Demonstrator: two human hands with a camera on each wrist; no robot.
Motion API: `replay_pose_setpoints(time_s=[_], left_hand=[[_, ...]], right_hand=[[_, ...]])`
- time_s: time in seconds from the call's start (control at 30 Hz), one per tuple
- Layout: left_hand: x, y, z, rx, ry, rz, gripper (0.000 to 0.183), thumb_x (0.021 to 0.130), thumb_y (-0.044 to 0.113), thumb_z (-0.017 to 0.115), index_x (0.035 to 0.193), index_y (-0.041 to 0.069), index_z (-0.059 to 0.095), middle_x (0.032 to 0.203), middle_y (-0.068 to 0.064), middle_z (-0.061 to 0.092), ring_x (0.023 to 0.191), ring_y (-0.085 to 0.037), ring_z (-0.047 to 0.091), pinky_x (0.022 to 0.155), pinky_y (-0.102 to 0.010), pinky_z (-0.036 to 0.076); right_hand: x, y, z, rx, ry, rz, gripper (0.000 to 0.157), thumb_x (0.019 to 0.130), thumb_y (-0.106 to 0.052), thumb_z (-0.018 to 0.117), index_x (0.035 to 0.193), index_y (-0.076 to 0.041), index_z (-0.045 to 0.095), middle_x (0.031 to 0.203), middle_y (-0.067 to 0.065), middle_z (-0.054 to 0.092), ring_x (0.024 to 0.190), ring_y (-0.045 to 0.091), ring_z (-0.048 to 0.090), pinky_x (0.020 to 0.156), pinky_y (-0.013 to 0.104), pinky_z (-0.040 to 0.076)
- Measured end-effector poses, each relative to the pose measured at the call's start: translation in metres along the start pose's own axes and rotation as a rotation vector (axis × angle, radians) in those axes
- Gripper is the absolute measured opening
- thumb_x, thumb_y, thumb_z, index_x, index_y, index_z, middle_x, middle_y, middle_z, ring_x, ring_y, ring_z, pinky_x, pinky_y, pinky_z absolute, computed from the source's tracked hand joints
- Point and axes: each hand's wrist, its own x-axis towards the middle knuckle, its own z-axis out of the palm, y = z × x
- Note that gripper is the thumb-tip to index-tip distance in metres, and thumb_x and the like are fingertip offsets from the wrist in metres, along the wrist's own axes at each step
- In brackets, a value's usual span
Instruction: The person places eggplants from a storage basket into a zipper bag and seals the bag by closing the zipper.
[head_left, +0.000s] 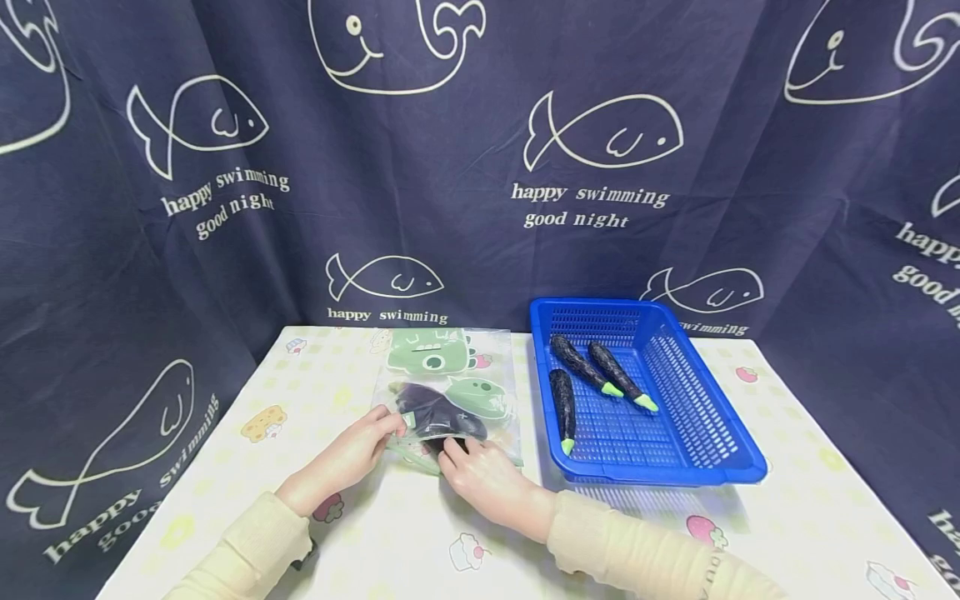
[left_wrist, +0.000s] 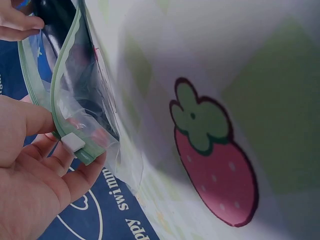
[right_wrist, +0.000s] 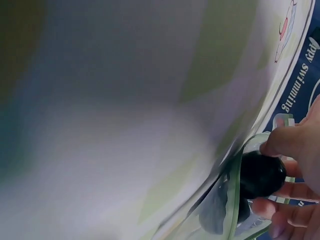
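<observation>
A clear zip bag (head_left: 497, 343) with green dinosaur prints lies on the table, its green-edged mouth toward me. Inside it is a dark purple eggplant (head_left: 431, 408). My left hand (head_left: 375, 435) pinches the left corner of the mouth, beside the white slider (left_wrist: 73, 142), which shows in the left wrist view. At the parted mouth, my right hand (head_left: 491, 479) holds another dark eggplant (right_wrist: 261, 175) between thumb and fingers. Its rounded end sticks out of the opening in the right wrist view, and the rest is hidden in the bag.
To the right of the bag stands a blue plastic basket (head_left: 697, 400). In it lie 3 dark eggplants (head_left: 576, 362) with bright green stem ends. A patterned cloth (head_left: 292, 433) covers the table, and a navy curtain (head_left: 480, 225) hangs behind.
</observation>
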Motion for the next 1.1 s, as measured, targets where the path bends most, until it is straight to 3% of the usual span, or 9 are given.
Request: replay_pose_setpoints(time_s=[0.2,0.5,0.83,1.1], left_hand=[[0.000,0.000,0.000,-0.004,-0.008,-0.002,0.024,0.086,-0.008,0.057,0.096,0.015,0.055,0.089,0.001,0.052,0.079,-0.007,0.048,0.072,-0.027,0.049],[0.000,-0.001,0.001,0.006,0.004,0.017,0.026,0.085,-0.009,0.057,0.095,0.016,0.053,0.087,0.002,0.050,0.079,-0.008,0.048,0.072,-0.027,0.049],[-0.001,-0.001,0.002,0.021,0.013,0.019,0.026,0.086,-0.007,0.058,0.094,0.018,0.053,0.086,0.006,0.048,0.077,-0.006,0.047,0.070,-0.025,0.049],[-0.001,-0.001,0.002,0.027,0.013,0.014,0.025,0.087,-0.005,0.058,0.093,0.018,0.052,0.086,0.007,0.047,0.077,-0.007,0.046,0.070,-0.026,0.049]], right_hand=[[-0.010,0.005,-0.004,0.026,0.015,-0.058,0.010,0.083,-0.018,0.058,0.093,-0.015,0.060,0.099,0.000,0.057,0.074,0.015,0.052,0.049,0.024,0.039],[-0.021,0.012,-0.007,0.020,0.043,-0.188,0.026,0.079,-0.035,0.066,0.096,-0.017,0.060,0.105,-0.002,0.057,0.085,0.015,0.052,0.054,0.024,0.040],[-0.020,0.015,-0.006,-0.031,0.082,-0.290,0.016,0.086,-0.021,0.048,0.094,-0.018,0.062,0.099,-0.003,0.059,0.083,0.013,0.051,0.054,0.022,0.037],[-0.015,0.014,-0.008,-0.027,0.080,-0.284,0.017,0.088,-0.017,0.045,0.089,-0.018,0.062,0.092,-0.005,0.057,0.079,0.012,0.049,0.054,0.022,0.036]])
